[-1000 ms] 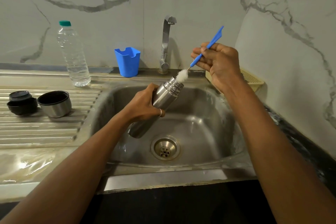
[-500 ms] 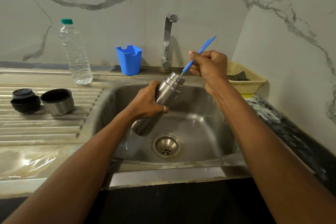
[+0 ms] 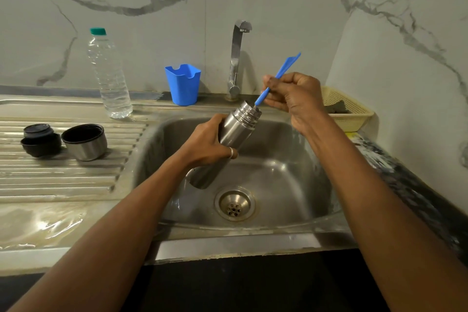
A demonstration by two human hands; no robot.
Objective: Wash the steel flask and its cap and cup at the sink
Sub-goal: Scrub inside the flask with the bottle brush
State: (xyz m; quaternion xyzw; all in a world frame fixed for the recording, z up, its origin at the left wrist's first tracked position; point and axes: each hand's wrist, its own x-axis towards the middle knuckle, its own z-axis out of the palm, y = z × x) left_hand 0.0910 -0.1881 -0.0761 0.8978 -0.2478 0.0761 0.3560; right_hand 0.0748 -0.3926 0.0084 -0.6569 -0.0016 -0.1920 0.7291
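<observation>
On the ribbed steel drainboard [image 3: 63,175] at far left we find the round black plastic cap [image 3: 40,139] and, just beside it, the short steel cup with a dark lining [image 3: 84,142], mouth up. Behind them a clear plastic water bottle with a green lid [image 3: 110,76] stands upright near the wall. A blue plastic tumbler with a notched rim [image 3: 182,85] stands on the ledge, left of the chrome tap [image 3: 236,58].

Over the steel sink basin [image 3: 291,172] the left hand [image 3: 207,144] is wrapped round the middle of the cylindrical steel flask [image 3: 238,129] – fingers curled, a ring visible. We note that the flask is tilted, with its threaded mouth up and to the right and its base low above the round drain strainer [image 3: 235,205].

The right hand [image 3: 296,99] pinches the thin blue plastic handle of a bottle brush [image 3: 287,64] – the lower end of the handle enters the flask mouth, and the brush head is hidden inside. At far right a pale yellow mesh basket [image 3: 354,114] sits on the counter against the wall, with a dark item inside.
</observation>
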